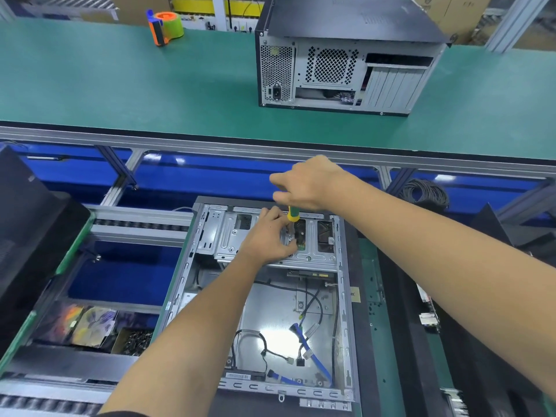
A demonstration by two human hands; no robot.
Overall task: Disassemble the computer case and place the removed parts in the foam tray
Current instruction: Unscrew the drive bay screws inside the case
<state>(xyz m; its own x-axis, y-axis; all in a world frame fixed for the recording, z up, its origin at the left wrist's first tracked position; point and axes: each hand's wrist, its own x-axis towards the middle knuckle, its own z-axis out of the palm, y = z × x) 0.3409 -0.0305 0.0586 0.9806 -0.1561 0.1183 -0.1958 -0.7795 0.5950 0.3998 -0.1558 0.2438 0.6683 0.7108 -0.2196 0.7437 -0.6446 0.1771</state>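
Open grey steel computer case [264, 299]: lying on its side on the lower work surface, interior up, loose black and blue cables [301, 344] on its floor. Silver drive cage [228, 236] at its far end. Right hand [310, 183]: fingers curled round a green-and-yellow-handled screwdriver [291, 213], held upright over the cage. Left hand [267, 239]: fingers bent, pinching near the screwdriver tip (exact contact hidden). Beyond, on the green mat [120, 82]: second closed black case [346, 55]; orange-and-green tape dispenser [165, 27].
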